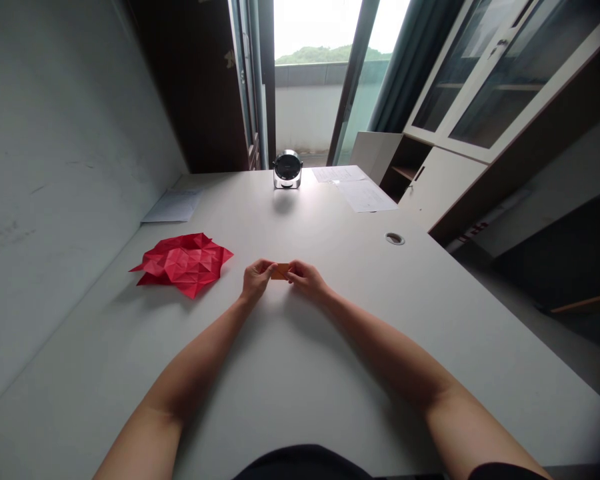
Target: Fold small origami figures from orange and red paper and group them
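Note:
A small orange-yellow piece of folded paper (281, 271) is held up between my two hands over the white table. My left hand (257, 277) pinches its left edge between thumb and fingers. On the right edge, my right hand (307, 279) grips it the same way. A faint crease or dark line runs across the paper's face. To the left of my hands lies a creased red sheet of paper (185, 261), its many folds forming raised facets.
The white table (300, 373) meets a wall on the left. A round black device on a stand (287, 168) sits at the far edge. Papers (365, 195) lie at the back right and a pale sheet (173, 205) at the back left. A cable hole (395, 238) is on the right.

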{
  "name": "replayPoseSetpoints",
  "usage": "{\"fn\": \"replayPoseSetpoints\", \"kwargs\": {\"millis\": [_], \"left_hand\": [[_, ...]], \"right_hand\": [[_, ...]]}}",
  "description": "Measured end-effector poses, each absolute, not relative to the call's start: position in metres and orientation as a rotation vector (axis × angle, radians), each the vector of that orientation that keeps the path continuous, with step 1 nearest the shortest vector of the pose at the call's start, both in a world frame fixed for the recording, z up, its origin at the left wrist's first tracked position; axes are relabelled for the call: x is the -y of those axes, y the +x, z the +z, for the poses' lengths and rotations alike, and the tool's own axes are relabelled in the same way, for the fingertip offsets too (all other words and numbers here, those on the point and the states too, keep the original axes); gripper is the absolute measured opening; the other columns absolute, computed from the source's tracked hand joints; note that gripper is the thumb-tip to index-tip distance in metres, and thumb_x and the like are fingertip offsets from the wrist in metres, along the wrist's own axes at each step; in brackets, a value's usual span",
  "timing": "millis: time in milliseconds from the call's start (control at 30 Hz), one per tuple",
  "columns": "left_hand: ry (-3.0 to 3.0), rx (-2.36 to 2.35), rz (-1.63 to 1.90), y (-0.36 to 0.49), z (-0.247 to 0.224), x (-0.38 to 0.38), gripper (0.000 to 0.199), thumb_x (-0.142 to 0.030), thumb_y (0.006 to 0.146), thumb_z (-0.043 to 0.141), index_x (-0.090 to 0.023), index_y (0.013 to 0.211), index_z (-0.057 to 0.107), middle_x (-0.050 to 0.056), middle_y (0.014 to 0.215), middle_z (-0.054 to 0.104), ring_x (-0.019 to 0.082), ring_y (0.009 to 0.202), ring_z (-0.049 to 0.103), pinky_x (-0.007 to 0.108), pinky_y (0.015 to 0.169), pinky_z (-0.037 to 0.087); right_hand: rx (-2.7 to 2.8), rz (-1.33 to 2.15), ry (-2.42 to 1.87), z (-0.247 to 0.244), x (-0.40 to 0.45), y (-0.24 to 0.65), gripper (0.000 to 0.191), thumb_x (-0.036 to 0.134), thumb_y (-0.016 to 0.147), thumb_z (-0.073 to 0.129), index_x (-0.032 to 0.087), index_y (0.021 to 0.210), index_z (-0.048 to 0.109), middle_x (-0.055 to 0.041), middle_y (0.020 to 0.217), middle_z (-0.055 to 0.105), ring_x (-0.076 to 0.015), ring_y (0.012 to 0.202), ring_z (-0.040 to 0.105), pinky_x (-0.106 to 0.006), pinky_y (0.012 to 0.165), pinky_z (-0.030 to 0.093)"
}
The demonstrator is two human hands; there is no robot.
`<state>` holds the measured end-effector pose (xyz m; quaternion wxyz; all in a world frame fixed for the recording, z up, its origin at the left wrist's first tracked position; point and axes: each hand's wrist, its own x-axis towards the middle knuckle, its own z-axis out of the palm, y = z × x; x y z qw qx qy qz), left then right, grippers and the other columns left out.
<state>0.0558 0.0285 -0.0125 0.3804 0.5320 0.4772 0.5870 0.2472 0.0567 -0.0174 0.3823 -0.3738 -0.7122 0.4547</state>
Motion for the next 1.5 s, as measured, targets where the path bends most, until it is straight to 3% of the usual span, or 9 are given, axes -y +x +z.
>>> {"fn": "replayPoseSetpoints", "kwargs": {"millis": [133, 867, 1200, 1500], "left_hand": [[1.266, -1.191, 1.540, 0.0556, -0.0128, -0.0296, 0.033, -0.048, 0.078, 0.077, -0.016, 0.084, 0.073, 0.004, 0.080, 0.072, 0.016, 0.074, 0.065, 0.027, 0.071, 0.050], [1.423, -1.275, 1.428, 0.0553, -0.0152, -0.0286, 0.033, -0.050, 0.083, 0.070, -0.017, 0.078, 0.069, 0.000, 0.070, 0.063, 0.013, 0.066, 0.056, 0.023, 0.062, 0.043], [1.537, -1.235, 1.333, 0.0575, -0.0103, -0.0236, 0.033, -0.050, 0.083, 0.070, -0.017, 0.079, 0.071, 0.001, 0.072, 0.065, 0.014, 0.068, 0.058, 0.024, 0.062, 0.045], [1.488, -1.283, 1.413, 0.0577, -0.0095, -0.0261, 0.029, -0.047, 0.083, 0.071, -0.019, 0.090, 0.071, 0.003, 0.080, 0.069, 0.015, 0.070, 0.062, 0.026, 0.065, 0.048]], "right_hand": [[1.910, 1.101, -0.989, -0.0157, -0.0548, 0.2485, 0.022, 0.041, 0.085, 0.064, 0.020, 0.082, 0.065, 0.0007, 0.071, 0.067, -0.0132, 0.063, 0.056, -0.025, 0.062, 0.042], [2.019, 0.966, -1.011, -0.0163, -0.0509, 0.2480, 0.024, 0.039, 0.092, 0.054, 0.021, 0.077, 0.059, 0.0016, 0.071, 0.066, -0.0119, 0.061, 0.052, -0.024, 0.061, 0.038], [1.896, 0.895, -1.019, -0.0179, -0.0514, 0.2481, 0.032, 0.047, 0.091, 0.057, 0.021, 0.073, 0.056, 0.0024, 0.062, 0.050, -0.0124, 0.058, 0.042, -0.026, 0.056, 0.032], [1.669, 0.955, -0.998, -0.0164, -0.0571, 0.2495, 0.035, 0.053, 0.087, 0.058, 0.020, 0.079, 0.060, 0.0002, 0.067, 0.053, -0.0143, 0.063, 0.047, -0.026, 0.059, 0.040]]}}
